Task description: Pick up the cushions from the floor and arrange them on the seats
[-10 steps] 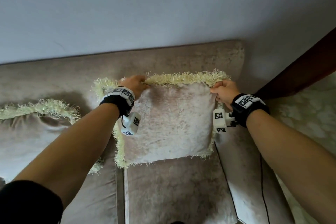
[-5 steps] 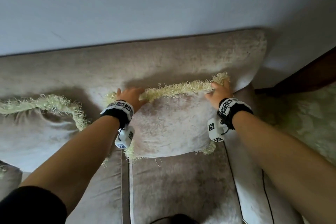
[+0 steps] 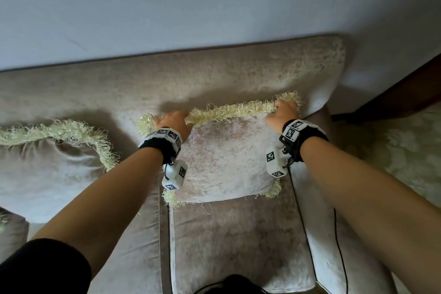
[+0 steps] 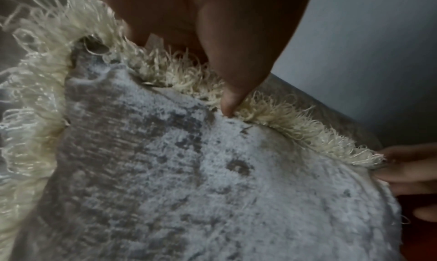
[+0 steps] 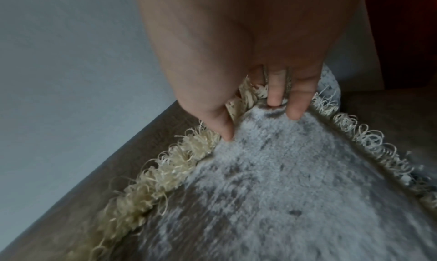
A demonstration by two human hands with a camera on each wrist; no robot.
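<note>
A square beige velvet cushion with a cream looped fringe (image 3: 224, 160) is standing tilted on the right end seat of the beige velvet sofa (image 3: 233, 241), its upper edge leaning against the sofa's backrest. The left hand (image 3: 173, 122) is gripping the cushion's top left corner, fingers curled over the fringe and the thumb (image 4: 230, 100) pressing into the fabric just below it. The right hand (image 3: 281, 114) is pinching the top right corner, fingertips (image 5: 274, 100) digging into the velvet at the seam. Left of this cushion, on the next seat of the sofa, a second beige cushion with the same cream fringe (image 3: 47, 169) is leaning against the backrest. A pale grey wall (image 3: 214, 2) is rising behind the sofa.
</note>
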